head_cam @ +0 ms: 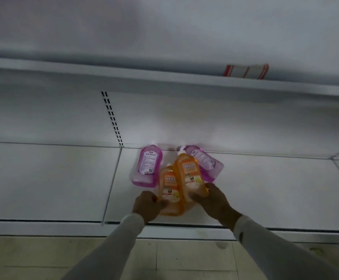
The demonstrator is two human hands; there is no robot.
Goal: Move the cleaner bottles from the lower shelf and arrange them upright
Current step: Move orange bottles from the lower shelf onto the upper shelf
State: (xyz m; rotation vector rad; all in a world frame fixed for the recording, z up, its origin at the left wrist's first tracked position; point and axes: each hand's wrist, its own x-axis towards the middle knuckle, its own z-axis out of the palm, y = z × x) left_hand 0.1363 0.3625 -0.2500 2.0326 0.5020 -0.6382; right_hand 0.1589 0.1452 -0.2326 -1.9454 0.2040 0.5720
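Bottles all on lower shelf (53, 178): left hand (147, 206) and right hand (215, 201) each seem clamped on an orange bottle (169, 190); pink pair (147, 165) lies flat. Nothing upright yet.

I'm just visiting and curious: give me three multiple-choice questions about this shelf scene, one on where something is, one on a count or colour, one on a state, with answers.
1. Where is the red-striped cloth?
A. on the floor
B. on the upper shelf, to the right
C. under the bottles

2. How many bottles show, by colour?
A. two pink, two orange
B. four orange
C. one pink, three orange

3. What are the hands doing?
A. hanging idle
B. each gripping an orange bottle
C. both lifting one pink bottle

Answers:
1 B, the red-striped cloth lies on the upper shelf.
2 A, left pink bottle, right pink bottle, left orange bottle, right orange bottle.
3 B, left hand and right hand each curl round an orange base.
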